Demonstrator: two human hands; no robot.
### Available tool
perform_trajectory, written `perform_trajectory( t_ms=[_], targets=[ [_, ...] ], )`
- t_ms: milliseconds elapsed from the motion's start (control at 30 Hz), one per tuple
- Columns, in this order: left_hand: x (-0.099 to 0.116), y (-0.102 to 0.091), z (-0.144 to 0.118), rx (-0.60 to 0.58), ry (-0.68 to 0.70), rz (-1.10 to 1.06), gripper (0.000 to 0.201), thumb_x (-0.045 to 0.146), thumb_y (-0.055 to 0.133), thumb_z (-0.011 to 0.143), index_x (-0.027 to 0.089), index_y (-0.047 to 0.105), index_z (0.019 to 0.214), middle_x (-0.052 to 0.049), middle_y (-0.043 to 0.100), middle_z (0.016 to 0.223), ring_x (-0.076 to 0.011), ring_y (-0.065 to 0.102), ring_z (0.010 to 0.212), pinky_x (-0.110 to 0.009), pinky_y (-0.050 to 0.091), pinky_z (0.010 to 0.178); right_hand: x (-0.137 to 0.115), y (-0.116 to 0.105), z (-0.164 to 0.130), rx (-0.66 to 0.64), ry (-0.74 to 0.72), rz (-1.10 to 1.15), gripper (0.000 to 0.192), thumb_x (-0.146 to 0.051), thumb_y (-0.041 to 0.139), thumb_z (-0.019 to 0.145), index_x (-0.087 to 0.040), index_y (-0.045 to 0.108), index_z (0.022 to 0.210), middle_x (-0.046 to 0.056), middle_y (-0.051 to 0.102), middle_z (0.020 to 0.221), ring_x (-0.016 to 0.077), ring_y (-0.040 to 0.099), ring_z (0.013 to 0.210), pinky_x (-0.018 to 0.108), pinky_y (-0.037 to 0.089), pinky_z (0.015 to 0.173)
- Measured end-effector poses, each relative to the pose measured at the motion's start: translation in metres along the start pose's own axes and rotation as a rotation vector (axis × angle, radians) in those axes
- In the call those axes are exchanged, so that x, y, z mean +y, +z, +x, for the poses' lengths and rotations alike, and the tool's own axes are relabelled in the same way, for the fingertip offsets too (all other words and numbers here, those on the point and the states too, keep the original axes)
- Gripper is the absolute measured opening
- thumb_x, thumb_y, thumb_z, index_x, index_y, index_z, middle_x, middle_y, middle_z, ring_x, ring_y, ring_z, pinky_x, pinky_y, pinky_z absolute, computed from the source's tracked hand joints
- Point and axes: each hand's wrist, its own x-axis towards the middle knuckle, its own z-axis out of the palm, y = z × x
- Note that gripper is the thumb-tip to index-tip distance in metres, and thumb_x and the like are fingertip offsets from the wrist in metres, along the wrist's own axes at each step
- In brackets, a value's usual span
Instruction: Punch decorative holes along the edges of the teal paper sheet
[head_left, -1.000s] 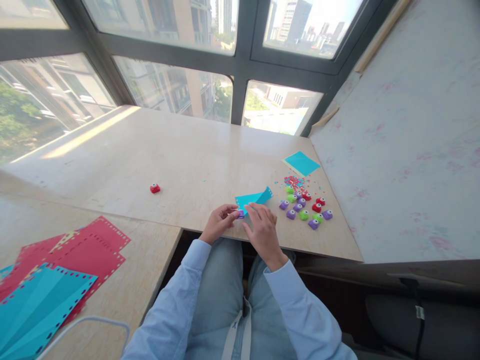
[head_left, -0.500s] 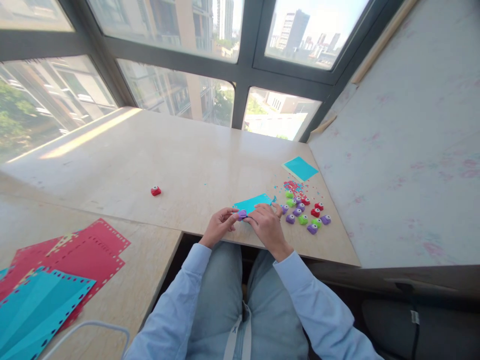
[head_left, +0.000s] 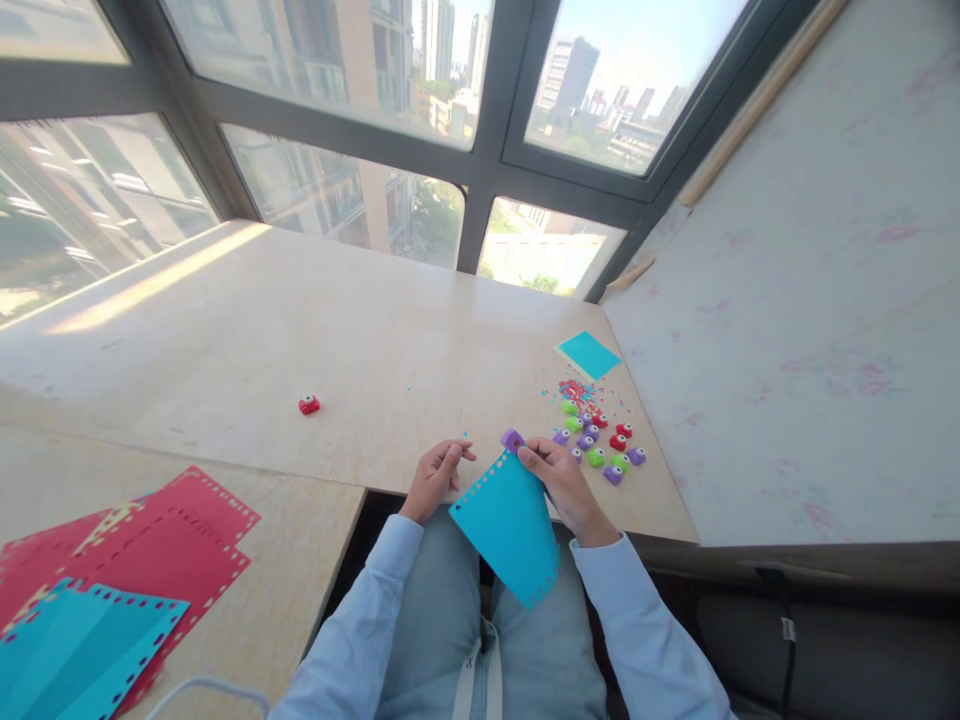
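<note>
From the head camera, the right hand [head_left: 566,480] held a sheet of turquoise paper [head_left: 508,522] by its upper corner, its grip clenched on the sheet, with a small purple paper punch [head_left: 513,439] sitting at that same corner just above the fingertips; whether the fingers also pinched the punch could not be told. The sheet hung down over the person's lap, past the near edge of the table [head_left: 360,340], and showed a row of punched holes along its left edge and its lower edge. The left hand [head_left: 436,476] rested at the table edge just left of the sheet, fingers loosely curled, its grip released and holding nothing. To the right of the right hand lay a cluster of small purple, green and red punches [head_left: 600,445] among scattered paper dots [head_left: 577,390], with a turquoise square of paper [head_left: 588,354] beyond them near the wall. A lone red punch [head_left: 308,404] lay well apart to the left. On the nearer table at far left lay red punched sheets [head_left: 161,545] and turquoise punched sheets [head_left: 82,645], overlapping.
</note>
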Motion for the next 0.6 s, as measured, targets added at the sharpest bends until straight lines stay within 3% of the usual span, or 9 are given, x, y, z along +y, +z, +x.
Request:
perform_trajectory(
  t_ms=[100,300,500,600],
  targets=[
    [-0.001,-0.001,0.002,0.011,-0.025,-0.027,0.050,0.057,0.045,0.088,0.013,0.064,0.104,-0.008,0.070,0.089,-0.0055,0.045,0.044,-0.021,0.038,0.043,0.020,0.004,0.002,-0.005,0.148,0.137,0.044,-0.057,0.070,0.071,-0.014,0.062,0.081,-0.002,0.056,0.065,0.0106,0.044,0.058,0.023,0.034,0.053],
    [0.002,-0.003,0.006,0.041,-0.059,-0.005,0.047,0.055,0.046,0.087,0.013,0.066,0.098,-0.007,0.068,0.085,-0.0074,0.048,0.048,-0.021,0.040,0.046,0.057,0.010,0.009,0.072,0.328,0.105,0.053,-0.061,0.075,0.058,-0.013,0.064,0.078,0.000,0.060,0.064,0.0141,0.049,0.059,0.027,0.038,0.055],
    [0.005,-0.001,0.008,0.047,-0.151,0.085,0.048,0.058,0.044,0.087,0.015,0.065,0.097,-0.006,0.069,0.088,-0.0096,0.051,0.049,-0.023,0.040,0.045,0.060,0.012,0.010,0.096,0.362,0.137,0.051,-0.059,0.074,0.060,-0.014,0.066,0.082,0.003,0.067,0.072,0.0166,0.055,0.065,0.028,0.042,0.061],
    [0.004,0.001,0.008,0.051,-0.111,0.166,0.043,0.054,0.047,0.088,0.016,0.067,0.090,-0.006,0.069,0.085,-0.0140,0.059,0.064,-0.025,0.046,0.057,0.053,0.012,0.010,0.113,0.333,0.071,0.049,-0.059,0.072,0.062,-0.014,0.067,0.080,0.004,0.067,0.072,0.0175,0.055,0.067,0.028,0.041,0.061]
  ],
)
